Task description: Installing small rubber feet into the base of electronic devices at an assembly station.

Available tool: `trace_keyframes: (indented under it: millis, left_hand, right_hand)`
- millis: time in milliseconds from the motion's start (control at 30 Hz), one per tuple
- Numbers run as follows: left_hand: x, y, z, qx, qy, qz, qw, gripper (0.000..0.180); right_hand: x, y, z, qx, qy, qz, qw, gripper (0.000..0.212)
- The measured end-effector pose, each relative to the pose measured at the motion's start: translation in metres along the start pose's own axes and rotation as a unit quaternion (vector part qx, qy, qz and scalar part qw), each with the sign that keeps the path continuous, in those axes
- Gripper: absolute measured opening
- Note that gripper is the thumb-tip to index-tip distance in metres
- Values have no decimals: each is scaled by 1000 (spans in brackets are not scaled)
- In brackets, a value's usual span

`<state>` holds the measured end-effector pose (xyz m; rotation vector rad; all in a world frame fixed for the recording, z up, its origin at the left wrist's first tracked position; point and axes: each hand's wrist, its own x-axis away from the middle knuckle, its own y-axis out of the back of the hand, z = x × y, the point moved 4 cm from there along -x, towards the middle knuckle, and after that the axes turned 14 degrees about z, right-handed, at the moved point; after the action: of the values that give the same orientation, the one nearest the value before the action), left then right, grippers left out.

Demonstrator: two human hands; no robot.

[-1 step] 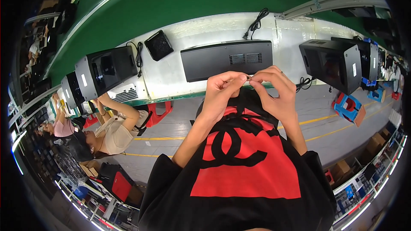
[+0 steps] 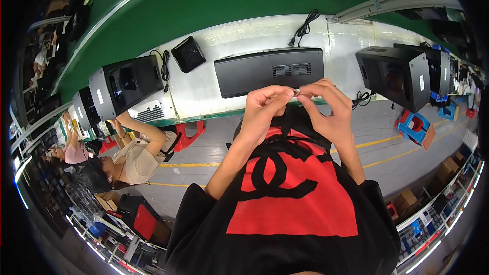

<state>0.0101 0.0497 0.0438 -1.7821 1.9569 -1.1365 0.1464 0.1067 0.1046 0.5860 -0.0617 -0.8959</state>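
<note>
My left hand (image 2: 264, 109) and my right hand (image 2: 328, 106) meet in front of my chest, just above the near edge of the workbench. Between thumb and forefinger, both pinch a tiny part (image 2: 296, 92), pale and dark in colour and too small to name. Right behind my fingertips, a long black box-shaped casing (image 2: 244, 74) with two vent grilles lies on the white bench top (image 2: 201, 89). Neither hand appears to grip the casing, though my fingers cover a bit of its near edge.
A black power cord (image 2: 304, 29) lies behind the casing, and a black square tray (image 2: 188, 54) to its left. Black machines stand at left (image 2: 127, 84) and right (image 2: 395, 76). A co-worker (image 2: 135, 160) works at the left; a blue stool (image 2: 413, 127) stands at the right.
</note>
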Motion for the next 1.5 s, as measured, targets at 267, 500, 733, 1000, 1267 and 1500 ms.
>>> trace_keyframes:
  millis: [267, 500, 733, 1000, 1267, 1500]
  left_hand:
    - [-15, 12, 18, -42, 63, -20, 997, 11]
    - [-50, 43, 44, -105, 131, 7, 986, 17]
    - [-64, 85, 75, -116, 166, -80, 976, 27]
    - [-55, 96, 74, -100, 148, -101, 979, 29]
    - [-51, 99, 67, -80, 131, -87, 984, 32]
    - [-39, 59, 22, 230, 19, -39, 972, 54]
  right_hand:
    - [0, 0, -23, 63, -1, 20, 998, 16]
    - [-1, -12, -78, 3, -72, 112, 991, 13]
    - [6, -2, -200, 152, -145, -2, 978, 8]
    - [3, -1, -215, 215, -79, 35, 973, 9]
    - [-14, 3, -226, 209, -272, 64, 937, 13]
    - [-29, -5, -268, 155, -389, 113, 901, 26]
